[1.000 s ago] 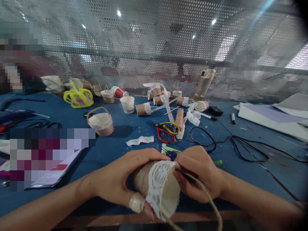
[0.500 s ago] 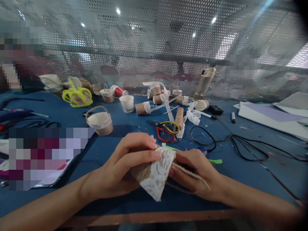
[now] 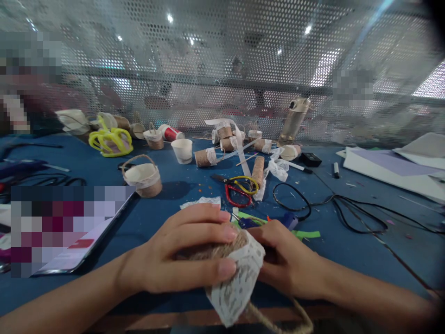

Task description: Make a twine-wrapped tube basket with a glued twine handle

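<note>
A small twine-wrapped basket [image 3: 239, 273] with a white lace band round its rim is tilted between my hands near the table's front edge. My left hand [image 3: 194, 246] wraps round its twine side, fingers laid across the top and lace. At the rim is my right hand [image 3: 288, 260], its fingers bent and partly hidden behind the lace. I cannot tell whether those fingertips are inside the cup. The braided twine handle [image 3: 278, 324] hangs below. Just beyond lies a blue glue gun [image 3: 248, 222], partly covered by my hand, beside a green strip [image 3: 309, 234].
Scissors [image 3: 239, 190] with red and yellow handles lie ahead. Another twine basket [image 3: 144, 178] and a white paper cup [image 3: 182, 150] stand behind left. A tablet [image 3: 86, 250] is at left, a clear bottle [image 3: 295, 121] at the back, black cable [image 3: 358, 222] and paper sheets [image 3: 382, 171] right.
The basket has turned and dropped a little in my hands. Its handle has swung from beside my right hand to below. My left fingers have shifted over the twine, and more of the glue gun shows.
</note>
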The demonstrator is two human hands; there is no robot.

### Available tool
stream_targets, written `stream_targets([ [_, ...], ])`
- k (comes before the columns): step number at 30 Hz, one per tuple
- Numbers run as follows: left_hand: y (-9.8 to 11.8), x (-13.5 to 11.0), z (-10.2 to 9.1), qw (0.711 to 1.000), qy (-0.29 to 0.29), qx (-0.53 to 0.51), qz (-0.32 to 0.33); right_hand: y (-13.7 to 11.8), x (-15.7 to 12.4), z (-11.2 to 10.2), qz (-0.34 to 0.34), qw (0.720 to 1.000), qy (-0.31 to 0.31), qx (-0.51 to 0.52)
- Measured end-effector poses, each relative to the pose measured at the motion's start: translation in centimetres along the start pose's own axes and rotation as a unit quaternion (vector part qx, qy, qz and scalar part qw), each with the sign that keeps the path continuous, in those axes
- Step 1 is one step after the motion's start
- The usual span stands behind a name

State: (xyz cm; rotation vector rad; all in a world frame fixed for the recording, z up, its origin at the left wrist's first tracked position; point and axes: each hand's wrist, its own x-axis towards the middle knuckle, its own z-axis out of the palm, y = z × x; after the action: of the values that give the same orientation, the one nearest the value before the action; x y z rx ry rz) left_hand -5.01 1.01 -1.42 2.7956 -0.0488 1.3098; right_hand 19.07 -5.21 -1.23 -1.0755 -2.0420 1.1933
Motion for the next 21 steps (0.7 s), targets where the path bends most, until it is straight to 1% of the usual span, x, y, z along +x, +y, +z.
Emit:
stream_targets([
  [1, 0.2, 0.2, 0.0, 0.999, 0.009, 0.018, 0.026, -0.1, 0.0, 0.0, 0.005, 1.000, -0.019, 0.008],
  [3, 0.5, 0.5, 0.1, 0.999, 0.012, 0.030, 0.041, -0.2, 0.0, 0.0, -0.002, 0.998, -0.055, 0.015],
  [5, 0.7, 0.6, 0.3, 0.997, 0.040, 0.028, 0.063, -0.3, 0.0, 0.1, -0.018, 0.997, -0.076, 0.012],
  [7, 0.7, 0.7, 0.4, 0.997, 0.047, 0.029, 0.055, -0.3, -0.1, 0.1, -0.034, 0.997, -0.074, 0.006],
  [9, 0.5, 0.9, 0.3, 0.997, 0.020, 0.042, 0.054, -0.2, -0.2, 0.2, -0.042, 0.997, -0.059, 0.020],
  [12, 0.2, 1.3, -0.3, 0.996, -0.014, 0.061, 0.062, 0.0, -0.1, 0.2, -0.022, 0.996, -0.060, 0.068],
  [14, 0.0, 1.4, -0.5, 0.995, -0.027, 0.071, 0.065, 0.1, 0.0, 0.2, -0.007, 0.995, -0.058, 0.081],
  [16, 0.2, 1.4, -0.4, 0.995, -0.018, 0.066, 0.069, 0.0, 0.0, 0.2, -0.019, 0.997, -0.054, 0.056],
  [18, 0.6, 1.0, -0.2, 0.997, 0.009, 0.045, 0.067, -0.3, 0.0, 0.2, -0.044, 0.998, -0.046, 0.016],
  [19, 0.9, 0.8, -0.1, 0.998, 0.020, 0.026, 0.059, -0.6, -0.1, 0.2, -0.052, 0.998, -0.046, 0.001],
  [21, 1.6, 0.2, 0.3, 1.000, 0.018, -0.019, 0.017, -1.0, -0.3, 0.2, -0.057, 0.997, -0.049, -0.011],
])
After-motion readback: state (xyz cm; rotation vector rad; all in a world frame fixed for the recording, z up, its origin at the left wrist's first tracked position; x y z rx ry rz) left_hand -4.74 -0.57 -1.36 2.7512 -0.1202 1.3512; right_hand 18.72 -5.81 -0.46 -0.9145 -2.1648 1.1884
